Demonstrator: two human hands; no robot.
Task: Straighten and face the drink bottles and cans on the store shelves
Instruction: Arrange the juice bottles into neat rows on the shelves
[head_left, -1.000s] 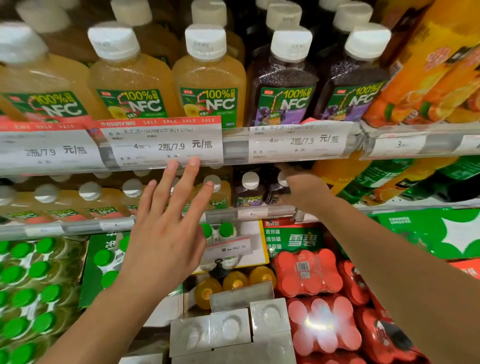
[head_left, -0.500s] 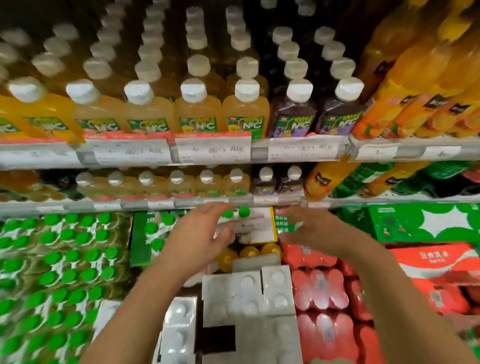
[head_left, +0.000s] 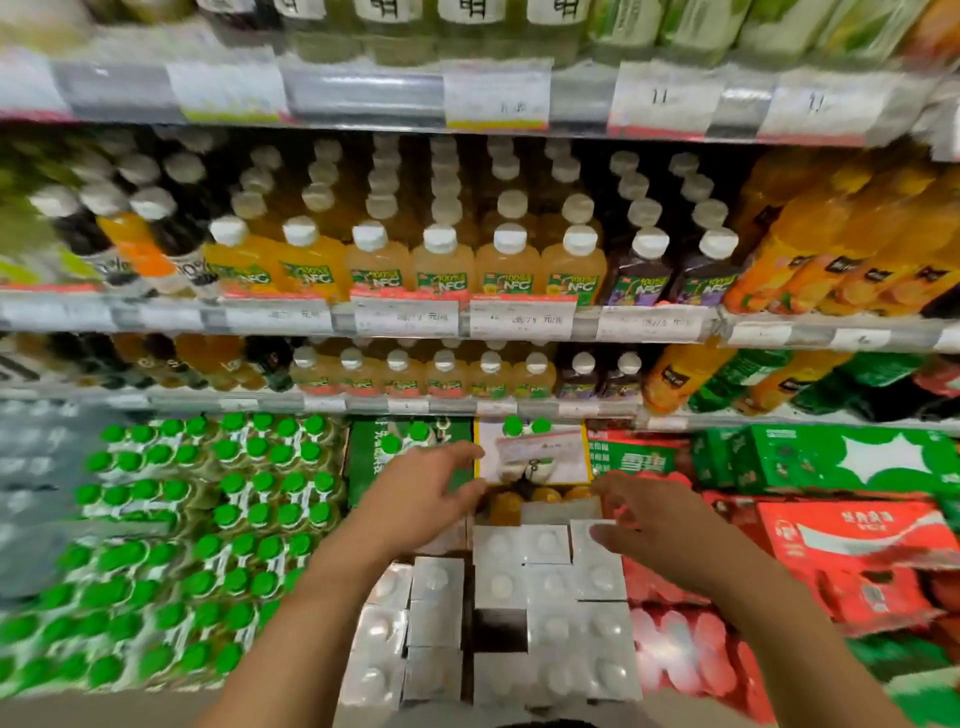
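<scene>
Rows of white-capped NFC juice bottles (head_left: 440, 265) stand on the middle shelf, yellow ones to the left and two dark purple bottles (head_left: 644, 270) to the right. A lower shelf holds smaller bottles (head_left: 444, 371) of the same kind. My left hand (head_left: 421, 499) hangs in the air below that shelf, fingers relaxed and holding nothing. My right hand (head_left: 649, 525) hovers beside it with fingers spread, also holding nothing. Both hands are over silver cartons (head_left: 545, 582). The whole view is blurred.
Green-capped bottle packs (head_left: 208, 519) fill the lower left. Red drink packs and a red case (head_left: 852, 540) lie lower right, with green cases (head_left: 857, 457) above them. Large orange bottles (head_left: 831, 260) lean at the right. Price tags (head_left: 522, 319) line the shelf rails.
Both hands have come down from the shelf rails to below the lower shelf. The camera has pulled back and tilted, so more shelves show.
</scene>
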